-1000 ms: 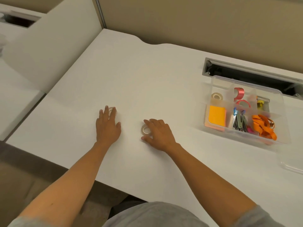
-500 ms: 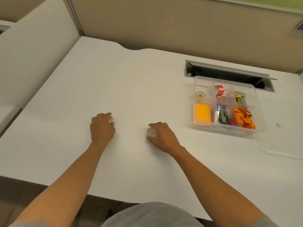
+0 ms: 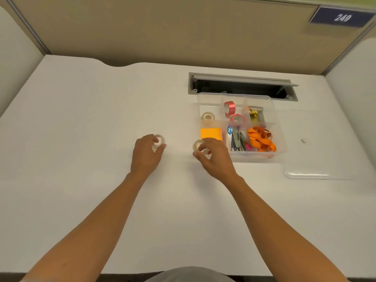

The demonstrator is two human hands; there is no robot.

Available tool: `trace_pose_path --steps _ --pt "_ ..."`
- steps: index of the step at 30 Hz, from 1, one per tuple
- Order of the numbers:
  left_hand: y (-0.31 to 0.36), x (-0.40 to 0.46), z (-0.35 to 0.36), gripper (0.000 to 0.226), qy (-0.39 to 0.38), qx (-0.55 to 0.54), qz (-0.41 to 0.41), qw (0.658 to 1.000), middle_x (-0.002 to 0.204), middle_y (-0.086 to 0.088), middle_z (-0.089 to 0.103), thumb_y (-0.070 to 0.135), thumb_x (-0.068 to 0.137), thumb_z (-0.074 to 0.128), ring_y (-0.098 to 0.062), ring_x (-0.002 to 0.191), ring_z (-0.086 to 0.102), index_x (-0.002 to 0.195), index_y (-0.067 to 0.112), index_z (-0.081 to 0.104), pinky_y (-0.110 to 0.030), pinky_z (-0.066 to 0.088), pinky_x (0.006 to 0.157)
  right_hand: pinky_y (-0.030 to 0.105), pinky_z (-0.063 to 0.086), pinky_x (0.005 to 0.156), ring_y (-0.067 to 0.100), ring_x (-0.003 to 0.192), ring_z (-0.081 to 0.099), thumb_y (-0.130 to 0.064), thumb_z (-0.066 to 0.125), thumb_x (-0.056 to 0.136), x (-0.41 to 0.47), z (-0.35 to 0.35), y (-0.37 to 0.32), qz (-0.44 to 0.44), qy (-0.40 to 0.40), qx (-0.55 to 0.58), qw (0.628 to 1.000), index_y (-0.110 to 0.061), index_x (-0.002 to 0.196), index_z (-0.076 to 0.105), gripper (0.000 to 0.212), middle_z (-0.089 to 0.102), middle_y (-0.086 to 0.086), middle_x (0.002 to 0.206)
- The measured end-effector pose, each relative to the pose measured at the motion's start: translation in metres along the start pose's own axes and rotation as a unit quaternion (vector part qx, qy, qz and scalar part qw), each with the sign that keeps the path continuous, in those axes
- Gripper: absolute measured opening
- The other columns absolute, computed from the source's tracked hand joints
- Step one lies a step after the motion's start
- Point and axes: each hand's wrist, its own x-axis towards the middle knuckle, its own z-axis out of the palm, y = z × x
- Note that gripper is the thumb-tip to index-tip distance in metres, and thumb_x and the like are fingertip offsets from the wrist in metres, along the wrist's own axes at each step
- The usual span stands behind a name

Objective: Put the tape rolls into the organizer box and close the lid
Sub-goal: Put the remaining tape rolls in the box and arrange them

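Carrying two clear tape rolls toward the organizer box (image 3: 240, 153), one in each hand.

Both hands were flat on the table (image 3: 85, 123) over the rolls a second ago; now each grip is closed around one. The left hand (image 3: 147, 153) pinches a tape roll (image 3: 159, 141) well to the left of the box, and the right hand (image 3: 213, 155) has brought its tape roll (image 3: 199, 145) up to the box's near-left corner, just beside the orange sticky notes (image 3: 210, 133). Inside the box, another clear roll (image 3: 208, 117) and two pink rolls (image 3: 230, 108) sit in the far compartments. Its clear lid (image 3: 317, 169) lies flat to the right of the box, so, by my reading, pickup is finished; dropping in both rolls and closing remain.
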Motion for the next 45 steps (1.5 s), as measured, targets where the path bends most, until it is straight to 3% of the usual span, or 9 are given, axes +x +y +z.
trace_pose_path --steps 3,7,14,18,24,29,39,42,45 --pt "0.032 0.013 0.016 0.024 0.002 -0.006 0.038 0.999 0.106 -0.002 0.067 0.03 0.086 0.068 -0.026 0.105 0.057 0.099 0.01 0.065 -0.037 0.048 0.085 0.046 0.048 0.088 0.026 0.104 0.057 -0.025 0.072 0.082 0.01 -0.022 0.007 -0.001 0.033 0.043 0.999 -0.009 0.086 0.067 0.017 0.064 0.008 0.115" --pt "0.068 0.031 0.037 0.024 -0.021 -0.02 0.072 0.997 0.119 -0.006 0.066 0.028 0.087 0.068 -0.026 0.115 0.055 0.1 0.007 0.07 -0.047 0.047 0.095 0.045 0.044 0.095 0.026 0.113 0.055 -0.025 0.069 0.085 0.026 -0.048 0.024 0.018 0.032 0.047 0.998 -0.009 0.091 0.069 0.017 0.059 0.01 0.128" --pt "0.135 0.096 0.102 0.023 -0.104 0.031 0.108 0.988 0.137 -0.009 0.056 0.028 0.088 0.067 -0.025 0.127 0.047 0.101 0.009 0.07 -0.04 0.037 0.108 0.044 0.041 0.102 0.023 0.124 0.047 -0.027 0.068 0.086 0.07 -0.09 0.079 0.07 0.032 0.005 0.997 -0.011 0.097 0.069 0.02 0.055 0.008 0.134" --pt "0.147 0.118 0.11 0.024 -0.119 0.1 0.104 0.982 0.133 -0.006 0.059 0.029 0.086 0.069 -0.024 0.12 0.051 0.102 0.012 0.072 -0.031 0.036 0.098 0.045 0.042 0.101 0.023 0.123 0.048 -0.026 0.067 0.086 0.068 -0.088 0.074 0.059 0.037 0.005 0.998 -0.01 0.098 0.069 0.02 0.054 0.007 0.135" --pt "0.15 0.15 0.119 0.031 -0.156 0.232 0.115 0.953 0.106 -0.008 0.07 0.038 0.081 0.073 -0.022 0.089 0.061 0.1 0.013 0.075 -0.031 0.048 0.077 0.036 0.034 0.104 0.022 0.126 0.044 -0.023 0.068 0.086 0.063 -0.074 0.079 0.075 0.03 0.004 0.997 -0.01 0.1 0.069 0.019 0.054 0.006 0.136" --pt "0.148 0.152 0.124 0.031 -0.208 0.301 0.136 0.921 0.105 -0.005 0.07 0.041 0.083 0.071 -0.022 0.093 0.057 0.101 0.017 0.075 -0.033 0.046 0.083 0.033 0.035 0.103 0.024 0.125 0.045 -0.017 0.07 0.084 0.056 -0.074 0.082 0.06 0.02 -0.013 0.998 -0.008 0.101 0.07 0.02 0.055 0.008 0.135" --pt "0.153 0.165 0.118 0.038 -0.244 0.27 0.102 0.926 0.101 -0.008 0.069 0.044 0.083 0.069 -0.02 0.083 0.058 0.1 0.01 0.073 -0.031 0.045 0.073 0.034 0.037 0.102 0.025 0.124 0.047 -0.017 0.072 0.082 0.064 -0.079 0.083 0.041 0.029 -0.031 0.998 -0.009 0.103 0.07 0.022 0.056 0.007 0.134" --pt "0.154 0.168 0.117 0.024 -0.209 0.265 0.131 0.932 0.107 -0.008 0.069 0.032 0.086 0.069 -0.022 0.091 0.06 0.101 0.013 0.07 -0.035 0.05 0.085 0.03 0.035 0.1 0.023 0.123 0.047 -0.019 0.072 0.082 0.065 -0.078 0.084 0.046 0.031 -0.035 0.998 -0.01 0.102 0.07 0.022 0.056 0.005 0.134" --pt "0.153 0.167 0.123 0.026 -0.219 0.303 0.165 0.913 0.12 -0.004 0.064 0.024 0.085 0.069 -0.023 0.106 0.057 0.11 0.021 0.064 -0.04 0.041 0.098 0.028 0.033 0.098 0.024 0.123 0.047 -0.019 0.072 0.082 0.066 -0.078 0.086 0.047 0.031 -0.041 0.998 -0.01 0.102 0.071 0.022 0.056 0.006 0.134"
